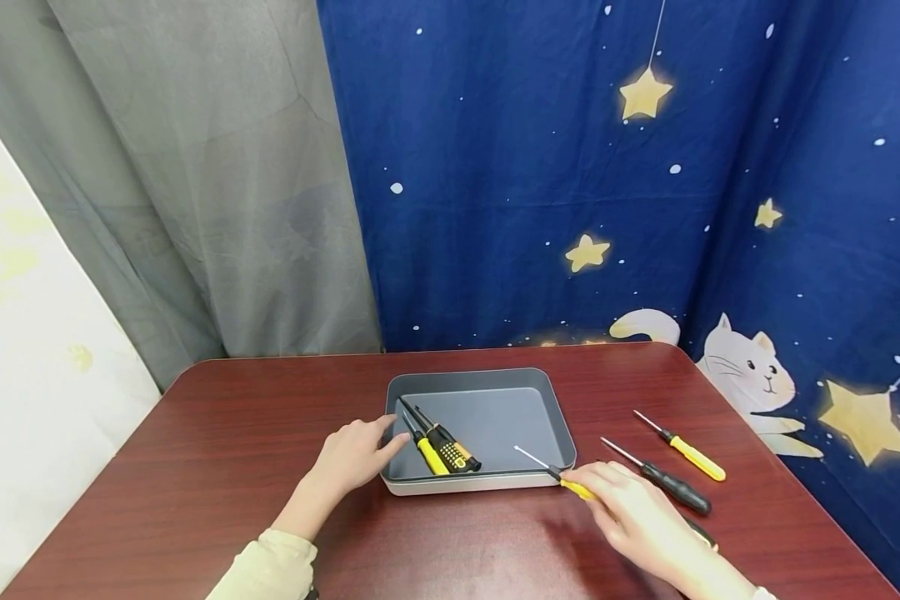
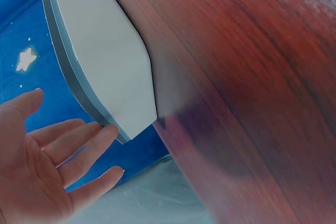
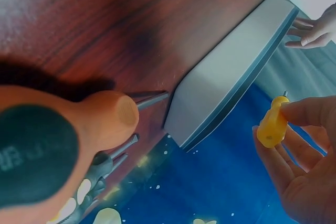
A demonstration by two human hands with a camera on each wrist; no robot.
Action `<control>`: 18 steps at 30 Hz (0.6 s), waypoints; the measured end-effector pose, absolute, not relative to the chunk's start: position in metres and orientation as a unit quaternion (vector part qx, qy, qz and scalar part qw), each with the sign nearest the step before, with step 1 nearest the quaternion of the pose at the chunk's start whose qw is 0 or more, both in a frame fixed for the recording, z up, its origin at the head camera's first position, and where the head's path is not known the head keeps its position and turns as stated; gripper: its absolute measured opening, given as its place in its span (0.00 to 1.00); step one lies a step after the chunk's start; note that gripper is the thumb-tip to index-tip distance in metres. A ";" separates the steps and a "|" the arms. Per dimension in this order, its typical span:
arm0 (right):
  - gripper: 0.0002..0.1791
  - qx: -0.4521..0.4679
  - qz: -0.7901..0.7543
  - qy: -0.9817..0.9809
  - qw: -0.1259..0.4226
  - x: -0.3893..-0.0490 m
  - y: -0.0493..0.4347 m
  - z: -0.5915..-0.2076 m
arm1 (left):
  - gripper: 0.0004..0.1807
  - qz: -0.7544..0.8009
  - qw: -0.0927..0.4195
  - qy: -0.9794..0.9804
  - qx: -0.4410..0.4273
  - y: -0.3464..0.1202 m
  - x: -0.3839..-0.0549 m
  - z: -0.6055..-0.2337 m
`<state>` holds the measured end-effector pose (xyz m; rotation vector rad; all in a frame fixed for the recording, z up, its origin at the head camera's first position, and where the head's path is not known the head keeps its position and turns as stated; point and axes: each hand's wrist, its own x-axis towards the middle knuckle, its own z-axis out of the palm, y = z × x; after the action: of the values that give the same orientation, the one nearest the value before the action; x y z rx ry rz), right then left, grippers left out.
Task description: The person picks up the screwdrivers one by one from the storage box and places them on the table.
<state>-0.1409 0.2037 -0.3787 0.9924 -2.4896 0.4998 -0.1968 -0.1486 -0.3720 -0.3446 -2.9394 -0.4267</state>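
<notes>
A shallow rectangular tray (image 1: 480,482), grey inside and whitish outside, stands on the table. Inside, at its left, lie a yellow-handled screwdriver (image 1: 432,457) and darker-handled screwdrivers (image 1: 448,451) with yellow and orange parts, partly overlapping. My left hand (image 1: 351,455) is at the tray's left rim, fingers spread and loosely extended; a fingertip meets the rim in the left wrist view. My right hand (image 1: 640,510) pinches a small screwdriver by its yellow handle (image 3: 273,127) between thumb and fingers. Its thin shaft (image 1: 534,457) points left over the tray's front right corner.
Right of the tray lie a yellow-handled screwdriver (image 1: 696,457) and a black-handled one (image 1: 676,486). Another screwdriver (image 1: 703,535) is mostly hidden by my right arm; an orange and dark green handle (image 3: 105,119) looms close in the right wrist view. Curtains (image 1: 525,183) hang behind the table.
</notes>
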 end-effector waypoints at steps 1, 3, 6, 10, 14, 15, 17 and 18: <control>0.24 0.358 0.179 -0.892 0.209 -0.140 0.204 -0.379 | 0.26 -0.142 0.075 -0.980 -0.115 -0.149 -0.197 -0.372; 0.23 0.361 0.176 -0.889 0.219 -0.139 0.205 -0.380 | 0.26 -0.141 0.075 -0.980 -0.115 -0.149 -0.196 -0.372; 0.23 0.363 0.178 -0.886 0.228 -0.136 0.207 -0.381 | 0.26 -0.141 0.076 -0.980 -0.115 -0.149 -0.196 -0.371; 0.22 0.363 0.184 -0.887 0.220 -0.133 0.209 -0.382 | 0.25 -0.142 0.075 -0.980 -0.114 -0.148 -0.196 -0.371; 0.22 0.363 0.182 -0.889 0.213 -0.129 0.211 -0.383 | 0.25 -0.144 0.073 -0.980 -0.114 -0.148 -0.195 -0.371; 0.22 0.362 0.180 -0.890 0.212 -0.128 0.211 -0.383 | 0.25 -0.144 0.073 -0.980 -0.114 -0.148 -0.195 -0.371; 0.22 0.357 0.178 -0.895 0.201 -0.126 0.213 -0.383 | 0.25 -0.145 0.073 -0.980 -0.115 -0.148 -0.195 -0.370; 0.22 0.351 0.178 -0.900 0.187 -0.124 0.214 -0.383 | 0.25 -0.145 0.073 -0.980 -0.116 -0.148 -0.195 -0.370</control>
<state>-0.1243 0.2142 -0.3825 0.9881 -2.5330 0.5017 -0.1945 -0.1478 -0.3702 -0.3475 -2.9429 -0.4364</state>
